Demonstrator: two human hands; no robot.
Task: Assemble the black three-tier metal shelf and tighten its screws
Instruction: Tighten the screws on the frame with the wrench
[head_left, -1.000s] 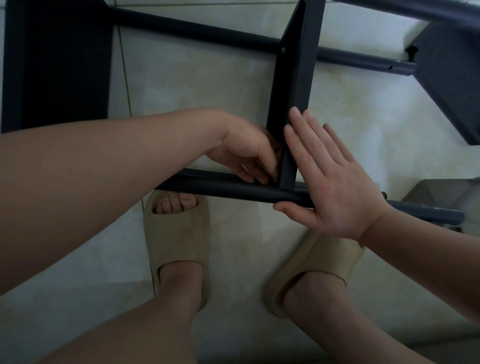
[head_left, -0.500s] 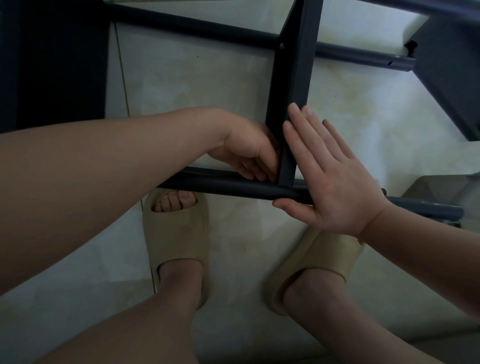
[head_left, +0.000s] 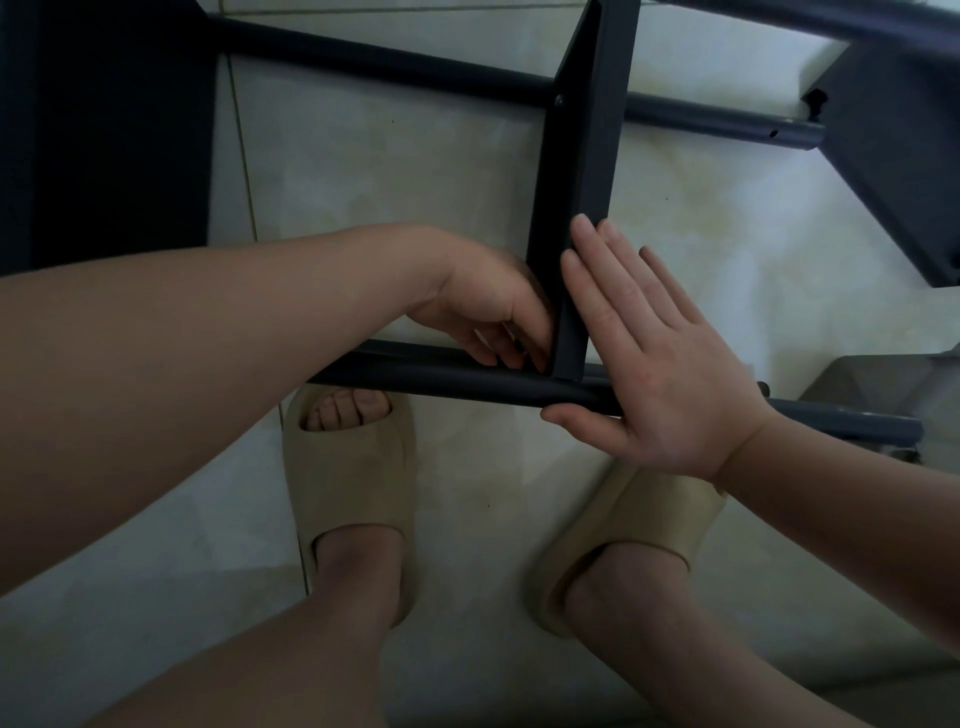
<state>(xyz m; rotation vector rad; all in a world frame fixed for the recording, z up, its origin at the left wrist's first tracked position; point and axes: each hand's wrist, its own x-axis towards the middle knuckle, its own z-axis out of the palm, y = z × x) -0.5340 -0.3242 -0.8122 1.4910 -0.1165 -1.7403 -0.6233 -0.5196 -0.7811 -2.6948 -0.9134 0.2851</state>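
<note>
Fingertips of the left hand (head_left: 488, 312) are half hidden in the corner where the shelf panel (head_left: 576, 171) meets the near pole (head_left: 441, 379); whether they pinch anything cannot be told. The right hand (head_left: 660, 364) covers part of that pole.

The black three-tier metal shelf (head_left: 576, 182) lies partly built over a pale tiled floor (head_left: 389, 182). Its flat black middle panel (head_left: 582, 218), seen nearly edge-on, runs from 12 o'clock towards 6 between two round black tubes. The far tube (head_left: 389, 65) crosses from 10 to 2 o'clock, and a small screw head (head_left: 559, 100) sits at that joint. The near tube (head_left: 441, 376) runs from 9 to 4 o'clock. Other dark panels stand at 10 o'clock (head_left: 104, 130) and 2 o'clock (head_left: 893, 156).
</note>
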